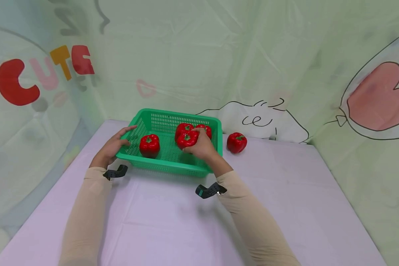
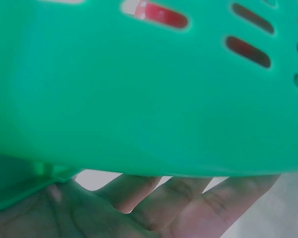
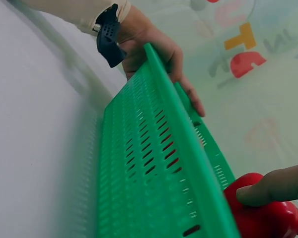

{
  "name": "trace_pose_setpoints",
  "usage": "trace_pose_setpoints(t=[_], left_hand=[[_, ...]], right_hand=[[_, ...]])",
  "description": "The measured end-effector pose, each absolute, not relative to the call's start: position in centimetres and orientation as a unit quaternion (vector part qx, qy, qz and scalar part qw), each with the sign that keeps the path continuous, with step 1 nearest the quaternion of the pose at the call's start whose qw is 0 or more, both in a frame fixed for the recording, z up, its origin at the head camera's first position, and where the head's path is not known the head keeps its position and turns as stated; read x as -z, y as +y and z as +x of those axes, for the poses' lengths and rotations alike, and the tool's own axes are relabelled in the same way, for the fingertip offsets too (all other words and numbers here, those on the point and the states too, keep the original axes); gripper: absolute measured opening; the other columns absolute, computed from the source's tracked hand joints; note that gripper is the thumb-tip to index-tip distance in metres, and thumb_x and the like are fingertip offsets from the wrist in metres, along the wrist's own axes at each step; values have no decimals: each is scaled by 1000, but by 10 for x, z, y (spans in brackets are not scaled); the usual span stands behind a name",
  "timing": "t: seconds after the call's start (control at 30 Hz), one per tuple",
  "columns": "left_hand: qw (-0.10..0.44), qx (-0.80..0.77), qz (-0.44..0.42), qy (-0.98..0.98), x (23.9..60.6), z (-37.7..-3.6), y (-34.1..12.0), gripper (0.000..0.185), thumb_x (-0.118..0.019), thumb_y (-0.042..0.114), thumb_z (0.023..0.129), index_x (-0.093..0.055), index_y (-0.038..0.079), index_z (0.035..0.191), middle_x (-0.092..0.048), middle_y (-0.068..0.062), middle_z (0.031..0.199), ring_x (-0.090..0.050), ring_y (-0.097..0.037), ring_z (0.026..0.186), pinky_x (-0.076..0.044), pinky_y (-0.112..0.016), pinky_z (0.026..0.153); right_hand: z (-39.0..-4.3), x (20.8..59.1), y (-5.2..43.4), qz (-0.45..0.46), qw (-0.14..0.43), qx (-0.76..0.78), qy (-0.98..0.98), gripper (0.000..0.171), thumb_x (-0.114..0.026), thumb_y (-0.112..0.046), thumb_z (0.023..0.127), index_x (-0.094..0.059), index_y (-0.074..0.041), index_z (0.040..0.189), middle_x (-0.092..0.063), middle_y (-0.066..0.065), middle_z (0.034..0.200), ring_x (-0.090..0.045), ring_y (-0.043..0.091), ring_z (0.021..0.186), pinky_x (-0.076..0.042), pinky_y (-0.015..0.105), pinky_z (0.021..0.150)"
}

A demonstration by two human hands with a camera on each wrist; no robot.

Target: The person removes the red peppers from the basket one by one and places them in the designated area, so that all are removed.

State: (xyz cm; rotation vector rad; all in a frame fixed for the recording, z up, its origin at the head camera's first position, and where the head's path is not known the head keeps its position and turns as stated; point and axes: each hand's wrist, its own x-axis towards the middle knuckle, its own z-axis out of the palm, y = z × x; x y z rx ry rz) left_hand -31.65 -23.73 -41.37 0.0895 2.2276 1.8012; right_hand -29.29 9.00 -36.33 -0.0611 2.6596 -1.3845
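Observation:
My right hand (image 1: 203, 146) grips a red bell pepper (image 1: 187, 140) over the right half of the green plastic basket (image 1: 166, 166). In the right wrist view, the thumb (image 3: 268, 187) presses on that pepper beside the basket's long rim. At the basket's left end, my left hand (image 1: 111, 146) holds the rim, with fingers reaching over it. The left wrist view shows those fingers (image 2: 184, 201) passing behind the edge of the basket wall. A red bell pepper (image 1: 149, 146) stands in the basket's left part. Two others (image 1: 183, 129) (image 1: 204, 129) lie at the right, partly hidden by the hand and held pepper.
Another red bell pepper (image 1: 236, 143) sits on the table just right of the basket. A pale lilac cloth (image 1: 166, 221) covers the table. Behind and at both sides hangs a printed pale green curtain (image 1: 193, 55), close to the table's back edge.

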Motion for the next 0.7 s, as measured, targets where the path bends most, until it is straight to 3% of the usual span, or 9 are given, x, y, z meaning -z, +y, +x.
trace_pose_setpoints(t=[0.37,0.57,0.7], left_hand=[[132,-621,28,772,412,-314,-237,75,-36,1,91,-24,35,157,-1,-5,167,-21,-38,144,-34,-54,109],[132,-625,27,769,412,-314,-236,75,-37,1,91,-24,34,157,0,-3,167,-20,-39,144,-32,-56,110],[133,-623,25,771,413,-314,-235,74,-37,1,91,-25,34,156,1,-2,167,-19,-39,145,-30,-58,111]], right_hand=[[-277,349,110,-69,38,498,864,83,-81,-16,79,-32,-16,146,-43,10,145,-42,30,135,-51,47,97],[-274,346,132,-43,-2,477,878,86,-81,-30,79,-31,-19,149,-42,12,147,-43,33,133,-53,48,94],[-271,344,150,-27,-35,498,866,86,-80,-31,80,-30,-20,150,-40,12,147,-42,33,133,-53,49,93]])
